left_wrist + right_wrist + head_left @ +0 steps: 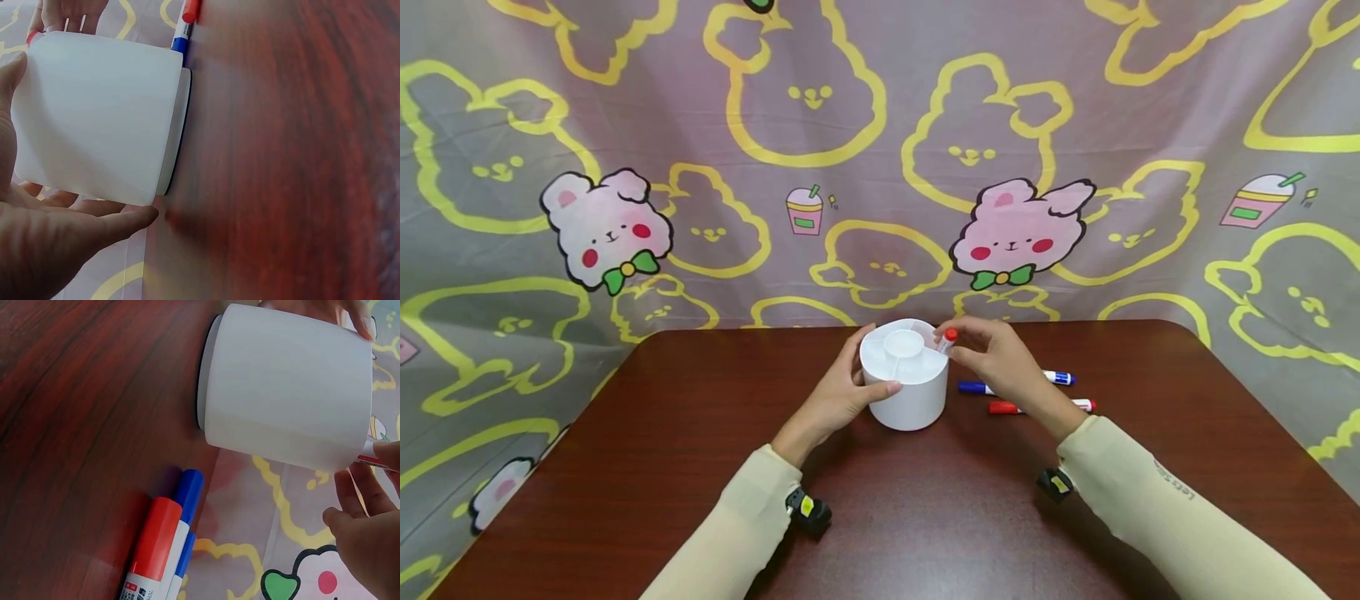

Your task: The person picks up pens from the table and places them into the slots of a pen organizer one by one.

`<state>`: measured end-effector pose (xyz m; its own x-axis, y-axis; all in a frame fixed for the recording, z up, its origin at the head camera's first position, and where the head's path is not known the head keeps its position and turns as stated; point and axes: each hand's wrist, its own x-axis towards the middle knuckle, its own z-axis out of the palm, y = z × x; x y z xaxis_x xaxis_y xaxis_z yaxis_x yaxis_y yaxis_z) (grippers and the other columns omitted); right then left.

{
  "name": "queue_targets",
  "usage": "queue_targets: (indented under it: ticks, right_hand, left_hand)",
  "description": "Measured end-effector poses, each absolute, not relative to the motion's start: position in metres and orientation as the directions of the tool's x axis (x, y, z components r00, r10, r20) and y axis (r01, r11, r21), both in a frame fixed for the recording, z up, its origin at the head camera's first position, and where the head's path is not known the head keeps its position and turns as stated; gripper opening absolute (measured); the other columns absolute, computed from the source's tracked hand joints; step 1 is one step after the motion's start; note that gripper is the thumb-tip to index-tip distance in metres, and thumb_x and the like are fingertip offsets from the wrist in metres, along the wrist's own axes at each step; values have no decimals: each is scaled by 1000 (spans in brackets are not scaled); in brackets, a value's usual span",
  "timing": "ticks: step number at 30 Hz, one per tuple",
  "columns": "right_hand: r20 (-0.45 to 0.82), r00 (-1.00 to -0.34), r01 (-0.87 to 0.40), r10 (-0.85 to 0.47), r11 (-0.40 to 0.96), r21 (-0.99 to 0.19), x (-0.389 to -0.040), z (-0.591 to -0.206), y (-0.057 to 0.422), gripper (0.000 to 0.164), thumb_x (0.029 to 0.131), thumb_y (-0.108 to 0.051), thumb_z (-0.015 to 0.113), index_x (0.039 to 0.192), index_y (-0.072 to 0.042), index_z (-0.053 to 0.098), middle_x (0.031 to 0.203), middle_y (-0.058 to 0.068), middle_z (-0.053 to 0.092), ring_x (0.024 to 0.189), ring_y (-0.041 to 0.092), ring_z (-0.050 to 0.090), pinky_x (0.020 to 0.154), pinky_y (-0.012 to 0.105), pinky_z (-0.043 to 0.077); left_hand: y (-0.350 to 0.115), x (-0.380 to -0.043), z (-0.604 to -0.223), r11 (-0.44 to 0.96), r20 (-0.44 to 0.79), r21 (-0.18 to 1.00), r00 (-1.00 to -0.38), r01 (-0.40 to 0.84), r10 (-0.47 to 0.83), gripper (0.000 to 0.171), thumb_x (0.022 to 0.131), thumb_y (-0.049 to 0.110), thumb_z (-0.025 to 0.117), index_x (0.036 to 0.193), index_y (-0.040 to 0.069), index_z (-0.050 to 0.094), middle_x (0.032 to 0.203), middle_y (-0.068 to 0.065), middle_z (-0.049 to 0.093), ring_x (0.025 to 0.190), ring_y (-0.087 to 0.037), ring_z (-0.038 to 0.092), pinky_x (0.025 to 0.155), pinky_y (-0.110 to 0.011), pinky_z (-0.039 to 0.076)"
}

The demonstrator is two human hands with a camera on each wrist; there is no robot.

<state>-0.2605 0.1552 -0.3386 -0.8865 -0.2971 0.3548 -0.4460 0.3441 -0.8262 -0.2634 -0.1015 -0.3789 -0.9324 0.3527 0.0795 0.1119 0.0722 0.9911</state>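
A round white desk organizer (910, 406) with a divided top and a round centre cup stands on the table. My left hand (837, 390) holds it from the left side, thumb at the front rim and fingers round the far side. At its right rim my right hand (996, 357) pinches a marker with a red end (951, 335). The marker's lower part dips behind the rim into a right-hand compartment. In the right wrist view, the white barrel (369, 450) shows between the fingers and the organizer's edge.
Right of the organizer, partly under the right forearm, lie a blue-capped marker (973, 387) and a red-capped marker (1003, 407) on the dark wooden table (715, 467). A patterned cloth (865, 192) hangs behind the table's far edge.
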Motion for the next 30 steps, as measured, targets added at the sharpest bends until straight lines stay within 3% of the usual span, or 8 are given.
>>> queue_targets:
  ticks: [4, 18, 25, 30]
  right_hand:
    - [351, -890, -441, -293, 355, -824, -261, -340, 155, 26, 97, 1, 66, 121, -3, 74, 124, 14, 73, 119, 31, 65, 106, 55, 52]
    - [337, -898, -431, -283, 402, -808, -260, -340, 154, 29, 97, -3, 68, 125, -7, 74, 128, 13, 73, 120, 32, 63, 104, 53, 52]
    - [322, -902, -419, -288, 402, -814, -256, -336, 163, 38, 98, -5, 70, 136, -4, 67, 137, 17, 69, 133, 39, 62, 108, 54, 52]
    - [294, -917, -386, -269, 419, -822, -253, -332, 175, 41, 99, -7, 69, 140, -8, 64, 137, 15, 68, 130, 42, 64, 102, 52, 56]
  left_hand:
    - [-102, -263, -379, 68, 81, 991, -932, 111, 354, 102, 89, 4, 79, 167, 23, 17, 168, -7, 31, 144, -36, 50, 110, -44, 47]
    - [-102, -264, -377, 80, 71, 991, -932, 106, 354, 102, 89, 4, 80, 168, 22, 17, 168, -7, 30, 145, -35, 49, 112, -46, 45]
    - [-104, -265, -377, 116, 59, 987, -931, 108, 360, 104, 88, 6, 82, 168, 21, 16, 167, -7, 31, 140, -34, 52, 112, -45, 45]
    - [-106, -266, -375, 161, 53, 980, -929, 120, 367, 105, 88, 8, 83, 168, 22, 17, 165, -9, 34, 139, -32, 52, 113, -47, 45]
